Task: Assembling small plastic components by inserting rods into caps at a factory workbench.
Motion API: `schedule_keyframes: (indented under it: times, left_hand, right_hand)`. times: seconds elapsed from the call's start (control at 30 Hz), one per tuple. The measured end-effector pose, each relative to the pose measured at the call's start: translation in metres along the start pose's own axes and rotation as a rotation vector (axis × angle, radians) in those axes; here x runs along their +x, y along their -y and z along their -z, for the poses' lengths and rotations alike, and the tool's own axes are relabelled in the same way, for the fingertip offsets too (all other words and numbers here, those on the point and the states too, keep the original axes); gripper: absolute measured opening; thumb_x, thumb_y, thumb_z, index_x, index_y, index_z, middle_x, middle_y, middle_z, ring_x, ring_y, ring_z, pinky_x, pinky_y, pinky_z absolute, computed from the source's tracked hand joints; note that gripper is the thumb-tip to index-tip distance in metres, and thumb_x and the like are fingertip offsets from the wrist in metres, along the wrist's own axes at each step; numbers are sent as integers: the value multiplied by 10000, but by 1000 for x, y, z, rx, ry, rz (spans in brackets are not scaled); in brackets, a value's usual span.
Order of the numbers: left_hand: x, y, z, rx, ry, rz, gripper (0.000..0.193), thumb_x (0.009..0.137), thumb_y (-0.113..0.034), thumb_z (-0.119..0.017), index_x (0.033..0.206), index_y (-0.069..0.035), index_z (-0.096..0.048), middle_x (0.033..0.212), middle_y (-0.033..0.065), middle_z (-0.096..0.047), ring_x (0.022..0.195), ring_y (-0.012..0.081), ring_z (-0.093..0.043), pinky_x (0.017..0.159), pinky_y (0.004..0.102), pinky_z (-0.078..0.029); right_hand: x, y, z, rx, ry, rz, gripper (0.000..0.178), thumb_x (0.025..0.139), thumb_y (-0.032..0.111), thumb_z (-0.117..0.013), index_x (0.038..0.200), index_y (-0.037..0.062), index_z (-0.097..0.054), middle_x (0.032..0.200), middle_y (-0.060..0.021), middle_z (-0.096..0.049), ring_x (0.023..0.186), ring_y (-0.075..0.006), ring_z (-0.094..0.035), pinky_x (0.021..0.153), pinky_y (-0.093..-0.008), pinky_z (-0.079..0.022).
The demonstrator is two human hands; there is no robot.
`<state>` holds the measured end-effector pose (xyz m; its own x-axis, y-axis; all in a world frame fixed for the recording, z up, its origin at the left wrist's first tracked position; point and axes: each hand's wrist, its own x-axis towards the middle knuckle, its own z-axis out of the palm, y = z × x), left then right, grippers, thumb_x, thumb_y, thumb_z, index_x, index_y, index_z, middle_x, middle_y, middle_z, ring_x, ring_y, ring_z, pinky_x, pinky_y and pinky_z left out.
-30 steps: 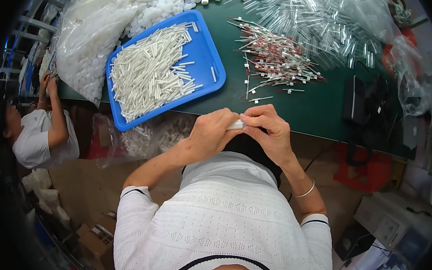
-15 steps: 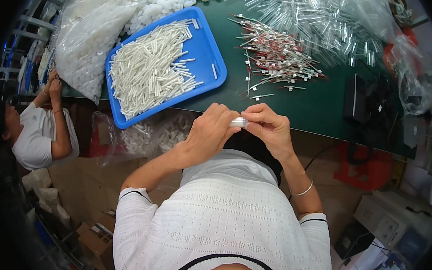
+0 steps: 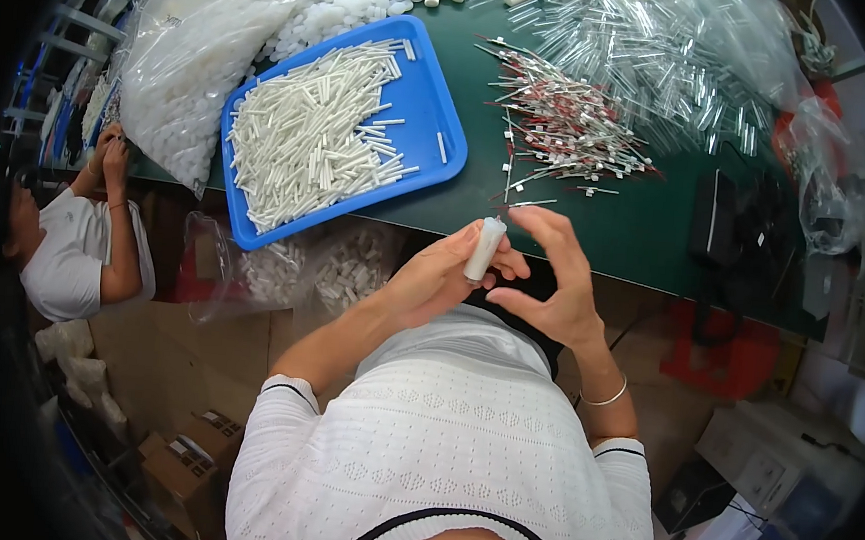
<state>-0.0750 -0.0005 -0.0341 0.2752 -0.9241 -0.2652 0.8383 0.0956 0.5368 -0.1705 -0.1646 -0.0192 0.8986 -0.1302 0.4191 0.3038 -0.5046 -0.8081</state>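
My left hand (image 3: 439, 279) is closed round a short white cylinder (image 3: 485, 250), which looks like a white core inside a clear tube. The cylinder stands nearly upright, its upper end tilted slightly to the right, just off the table's near edge. Beside it on the right, my right hand (image 3: 564, 284) is open, thumb and forefinger spread wide, with nothing seen between them. A blue tray (image 3: 432, 104) heaped with thin white sticks (image 3: 312, 131) lies beyond my left hand. Past my right hand is a pile of thin parts with red and white wires (image 3: 563, 119).
Many clear tubes (image 3: 657, 65) spread over the far right of the green table (image 3: 611, 227). At the far left stands a plastic bag of white caps (image 3: 181, 72). A black box (image 3: 709, 217) sits at the right. Another person (image 3: 94, 236) works at the left.
The white cylinder has swung from lying sideways between both hands to nearly upright in my left hand. My right hand has let go and spread its fingers. The view has shifted slightly.
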Motion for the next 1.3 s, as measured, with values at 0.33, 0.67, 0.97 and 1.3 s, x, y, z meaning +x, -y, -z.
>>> schedule_keyframes:
  times: [0.33, 0.67, 0.97, 1.3]
  left_hand:
    - [1, 14, 4, -117, 53, -28, 416, 1030, -392, -318, 1184, -53, -503, 935, 70, -590, 867, 157, -565, 794, 302, -464]
    - [-7, 14, -2, 165, -57, -117, 417, 990, -422, -446, 1123, -37, -536, 881, 46, -605, 796, 107, -570, 724, 271, -478]
    - [-8, 26, 3, 64, -6, -103, 389, 1003, -406, -413, 1000, -41, -549, 802, 45, -592, 719, 106, -547, 688, 266, -476]
    - [-34, 29, 20, 101, -249, -97, 332, 1009, -318, -414, 1136, -29, -518, 815, 102, -620, 750, 155, -590, 688, 280, -483]
  right_hand:
    - [-5, -4, -19, -103, -51, 160, 740, 612, 31, -797, 1268, -9, -458, 1237, -191, -518, 1011, -309, -593, 789, -343, -543]
    - [-4, -1, -20, -98, -34, 136, 694, 574, 44, -782, 1198, -10, -483, 1139, -171, -551, 976, -308, -579, 784, -364, -516]
    - [-9, 3, -27, -125, -72, 132, 665, 571, 51, -780, 1172, 3, -499, 1105, -156, -550, 945, -299, -582, 754, -351, -522]
    - [-15, -5, -57, -89, 59, 77, 731, 593, 120, -818, 1226, -12, -476, 1137, -185, -540, 1006, -330, -562, 817, -371, -504]
